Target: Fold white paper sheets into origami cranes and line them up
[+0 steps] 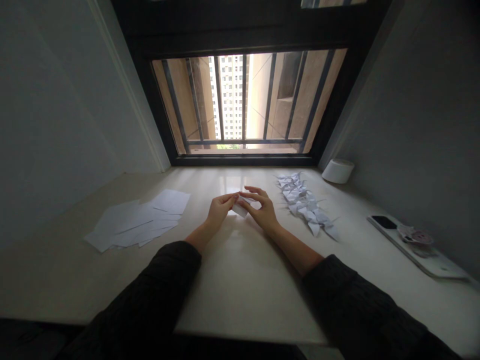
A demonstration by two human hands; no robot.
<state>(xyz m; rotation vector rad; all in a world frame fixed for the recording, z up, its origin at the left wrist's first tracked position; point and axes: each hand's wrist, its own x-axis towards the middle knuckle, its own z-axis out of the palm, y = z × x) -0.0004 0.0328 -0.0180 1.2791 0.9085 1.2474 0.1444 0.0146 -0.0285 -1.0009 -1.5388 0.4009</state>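
Between my two hands is a small folded piece of white paper, held just above the pale sill top. My left hand pinches its left edge with thumb and fingers. On the other side, my right hand grips the paper between thumb and forefinger, its other fingers raised and bent. Parts of the paper are hidden behind the fingers. To the right lies a group of folded paper cranes, set close together in rows. Loose white paper sheets overlap in a spread pile on the left.
A white rounded container stands in the back right corner. Along the right wall lies a phone with a ring-like attachment on its back. A barred window closes off the far side, and the sill's front edge runs near my forearms.
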